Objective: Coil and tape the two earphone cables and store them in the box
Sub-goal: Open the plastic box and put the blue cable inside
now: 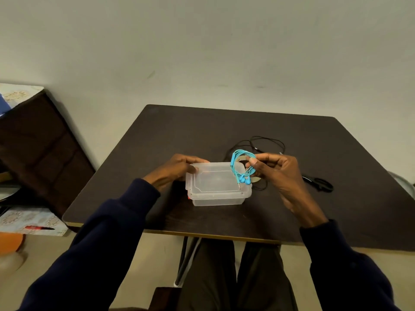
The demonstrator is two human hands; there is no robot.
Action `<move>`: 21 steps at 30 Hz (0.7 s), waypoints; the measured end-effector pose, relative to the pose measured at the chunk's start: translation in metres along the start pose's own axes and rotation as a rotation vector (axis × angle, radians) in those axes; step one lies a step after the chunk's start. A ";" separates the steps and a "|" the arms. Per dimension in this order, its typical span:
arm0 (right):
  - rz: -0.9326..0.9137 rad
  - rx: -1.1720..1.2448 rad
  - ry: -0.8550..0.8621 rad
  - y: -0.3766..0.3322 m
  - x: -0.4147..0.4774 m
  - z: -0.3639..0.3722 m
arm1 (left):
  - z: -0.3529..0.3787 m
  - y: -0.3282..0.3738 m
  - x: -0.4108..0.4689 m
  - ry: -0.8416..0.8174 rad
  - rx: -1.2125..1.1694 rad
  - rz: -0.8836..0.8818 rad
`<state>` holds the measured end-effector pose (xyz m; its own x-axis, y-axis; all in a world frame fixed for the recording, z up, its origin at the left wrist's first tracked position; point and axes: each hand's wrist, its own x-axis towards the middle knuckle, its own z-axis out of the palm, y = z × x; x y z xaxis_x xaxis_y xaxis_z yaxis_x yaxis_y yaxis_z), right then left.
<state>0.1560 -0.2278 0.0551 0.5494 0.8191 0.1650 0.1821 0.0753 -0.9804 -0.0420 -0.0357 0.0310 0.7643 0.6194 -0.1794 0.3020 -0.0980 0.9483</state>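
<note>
Pinched between thumb and curled fingers of the right hand (278, 173): the blue earphone cable (239, 163), wound into a small bundle, buds and plug dangling below the fingertips. Hanging just over the end of the clear box (215, 198) nearest that thumb, probably ready to be dropped in once the box is opened. Cannot tell whether tape binds the bundle yet. Below the bundle, sitting closed on the box, the lid (213, 178). Gripping the lid's far corner, the left hand (177, 169), thumb on top and fingers curled over the edge, likely to steady the box or prise the lid up. Beyond the right hand's knuckles, lying loose and uncoiled on the table (202, 131), the black earphone cable (267, 142), untouched, so roughly half the job left by the look of it. Partly hidden beneath the right hand's fingers, a beige tape roll (256, 179), close by for binding. Out past the back of the right hand, black scissors (320, 184), within easy reach for cutting tape.
</note>
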 end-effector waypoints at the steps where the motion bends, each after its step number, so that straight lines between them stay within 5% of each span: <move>1: 0.010 -0.007 0.013 0.001 -0.004 -0.005 | 0.010 0.002 0.001 -0.014 0.013 0.022; 10: 0.030 0.001 0.097 0.000 -0.020 -0.043 | 0.071 0.017 0.006 0.104 0.059 0.197; 16: 0.073 0.055 0.171 0.006 -0.021 -0.053 | 0.062 0.005 -0.009 -0.139 0.479 0.280; 21: 0.150 0.167 0.234 0.015 -0.020 -0.045 | 0.062 0.004 -0.012 -0.059 0.601 0.328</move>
<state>0.1850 -0.2687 0.0422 0.7362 0.6765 0.0185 -0.0412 0.0720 -0.9966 -0.0143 -0.0916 0.0204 0.8947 0.4423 0.0621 0.3003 -0.6986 0.6494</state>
